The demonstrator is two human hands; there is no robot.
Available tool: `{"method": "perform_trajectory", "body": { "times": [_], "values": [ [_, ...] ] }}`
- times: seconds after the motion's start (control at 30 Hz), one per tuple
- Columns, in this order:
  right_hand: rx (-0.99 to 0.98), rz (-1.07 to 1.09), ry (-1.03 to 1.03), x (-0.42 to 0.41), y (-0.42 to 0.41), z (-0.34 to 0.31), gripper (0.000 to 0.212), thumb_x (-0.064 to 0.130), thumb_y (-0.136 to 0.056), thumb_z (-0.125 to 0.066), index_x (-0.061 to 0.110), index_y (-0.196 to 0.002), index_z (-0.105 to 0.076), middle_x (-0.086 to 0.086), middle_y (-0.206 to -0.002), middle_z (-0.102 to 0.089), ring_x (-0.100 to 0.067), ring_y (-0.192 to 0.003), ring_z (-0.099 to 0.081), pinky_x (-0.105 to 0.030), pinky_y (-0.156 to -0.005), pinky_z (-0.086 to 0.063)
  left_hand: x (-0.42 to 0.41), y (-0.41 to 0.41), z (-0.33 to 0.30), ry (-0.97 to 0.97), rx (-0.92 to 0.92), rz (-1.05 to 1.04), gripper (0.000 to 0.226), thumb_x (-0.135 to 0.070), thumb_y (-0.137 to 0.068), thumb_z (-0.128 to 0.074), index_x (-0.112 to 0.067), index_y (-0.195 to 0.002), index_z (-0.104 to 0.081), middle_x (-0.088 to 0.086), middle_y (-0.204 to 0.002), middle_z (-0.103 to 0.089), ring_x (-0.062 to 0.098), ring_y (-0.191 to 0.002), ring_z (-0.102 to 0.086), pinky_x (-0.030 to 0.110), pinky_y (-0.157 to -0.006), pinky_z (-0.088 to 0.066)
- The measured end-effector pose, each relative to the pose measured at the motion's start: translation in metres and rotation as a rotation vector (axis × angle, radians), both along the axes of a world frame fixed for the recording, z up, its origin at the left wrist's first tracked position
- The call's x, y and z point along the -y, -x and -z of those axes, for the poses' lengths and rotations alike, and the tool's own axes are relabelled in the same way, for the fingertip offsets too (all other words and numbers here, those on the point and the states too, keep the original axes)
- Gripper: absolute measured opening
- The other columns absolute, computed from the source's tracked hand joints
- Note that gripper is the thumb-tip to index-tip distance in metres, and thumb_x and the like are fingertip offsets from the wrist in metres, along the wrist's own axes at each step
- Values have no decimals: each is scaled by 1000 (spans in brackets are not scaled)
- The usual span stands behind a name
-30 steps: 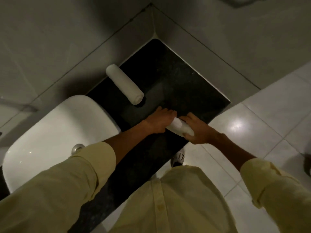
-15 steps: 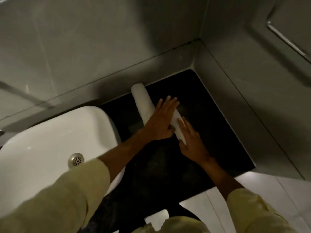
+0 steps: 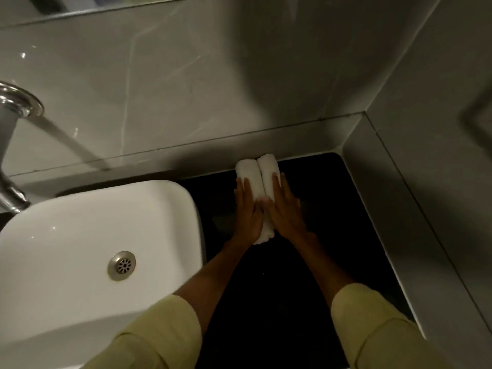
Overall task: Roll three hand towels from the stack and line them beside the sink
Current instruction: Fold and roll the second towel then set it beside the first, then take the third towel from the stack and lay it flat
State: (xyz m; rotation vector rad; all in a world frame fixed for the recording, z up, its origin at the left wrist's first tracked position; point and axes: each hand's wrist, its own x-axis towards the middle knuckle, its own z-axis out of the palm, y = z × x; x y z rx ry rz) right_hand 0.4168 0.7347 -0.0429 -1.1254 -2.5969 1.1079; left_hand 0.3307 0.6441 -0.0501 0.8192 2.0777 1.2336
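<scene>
Head view: two white rolled towels (image 3: 257, 173) touching, side by side — left hand (image 3: 247, 211), right hand (image 3: 286, 211) flat on them, fingers extended.

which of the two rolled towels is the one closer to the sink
The left rolled towel, under the left hand; it lies on the sink side, touching the right rolled towel.

White rolled towels (image 3: 257, 171), black counter (image 3: 319, 235), white sink (image 3: 170, 203) (plain), pale yellow sleeves (image 3: 372, 323)

two white rolled towels: left roll (image 3: 248, 170), right roll (image 3: 267, 166), side by side, touching, on black counter right of sink (image 3: 93, 235)
</scene>
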Motion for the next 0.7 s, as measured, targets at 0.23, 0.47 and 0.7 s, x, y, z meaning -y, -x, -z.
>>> {"method": "perform_trajectory", "body": {
  "times": [0.23,0.47,0.7],
  "values": [
    [31,0,-15,-3,2,-3,73,61,-94,-19,32,-155,9,-7,-166,5,-29,-151,-11,-51,-120,-19,-3,1,1,74,-51,23,66,-32,-104,-33,-23,-152,11,1,-162,18,27,-150,15,51,-123,-1],
    [169,-6,-330,31,-2,-56,75,65,-95,-7,25,-157,4,-7,-167,5,-28,-153,7,-59,-121,-6,34,1,-65,144,-393,85,65,-38,-101,-21,-8,-156,-4,13,-165,2,29,-151,8,49,-124,-5],
    [-52,-267,-450,174,49,-145,67,52,-102,-19,19,-158,-7,-8,-167,4,-26,-153,12,-55,-122,-2,213,36,-146,190,-687,-165,61,-29,-104,-31,-7,-156,-8,13,-165,0,28,-152,6,43,-125,-5]
  ]
}}
